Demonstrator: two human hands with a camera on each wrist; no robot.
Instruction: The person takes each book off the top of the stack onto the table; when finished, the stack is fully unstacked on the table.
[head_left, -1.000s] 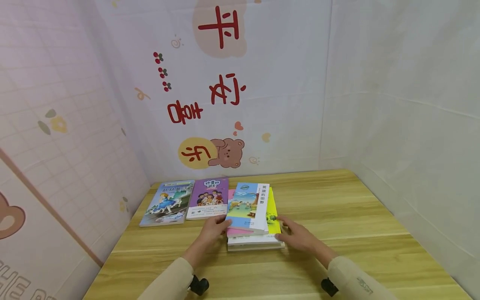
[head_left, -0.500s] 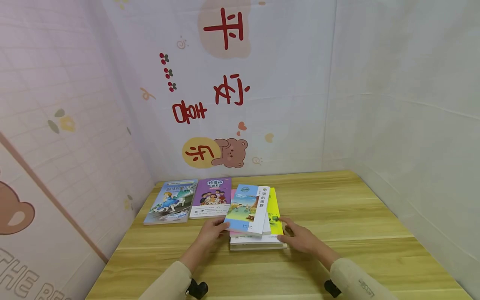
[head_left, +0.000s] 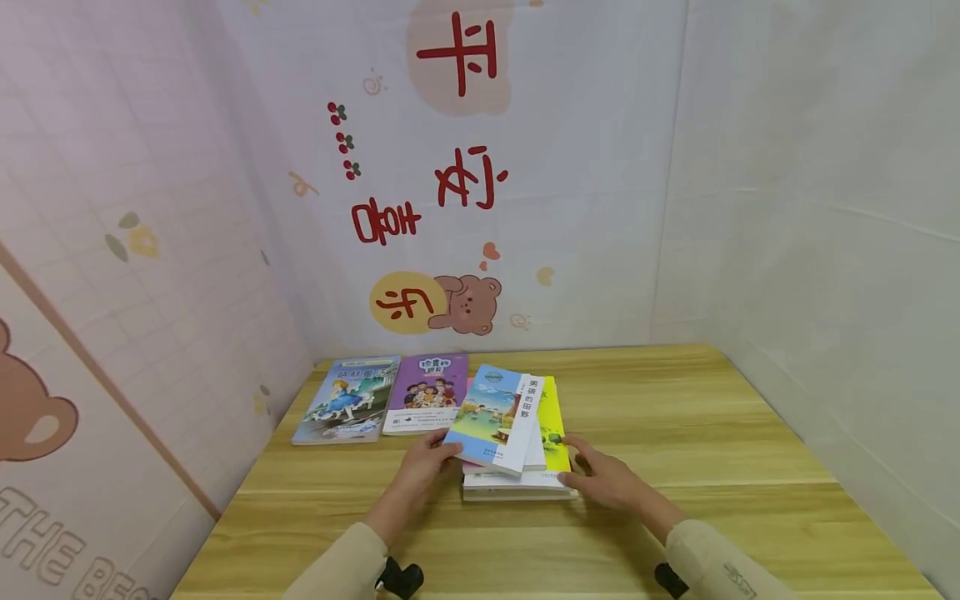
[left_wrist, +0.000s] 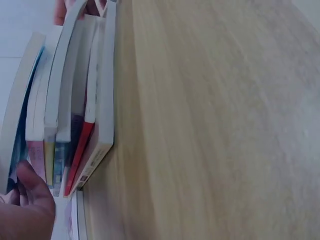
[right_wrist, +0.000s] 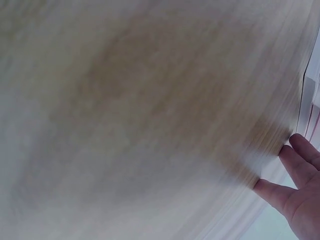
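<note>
A blue-and-white paperback book lies askew on top of a stack of books, its lower left corner pinched by my left hand. Seen edge-on in the left wrist view, that top book tilts away from the books beneath it, with a thumb at its corner. At the right side of the stack, my right hand rests with spread fingers touching the edge near a yellow book. In the right wrist view its fingertips stand at the stack's edge beside the wood surface.
Left of the stack, a purple book and a light blue book lie side by side at the back of the wooden table. A printed white cloth hangs behind as a wall, with more cloth on both sides.
My left hand has shifted the top book toward me and turned it askew, lifting its edge and showing more of the yellow book. The right hand stays at the stack's side.
</note>
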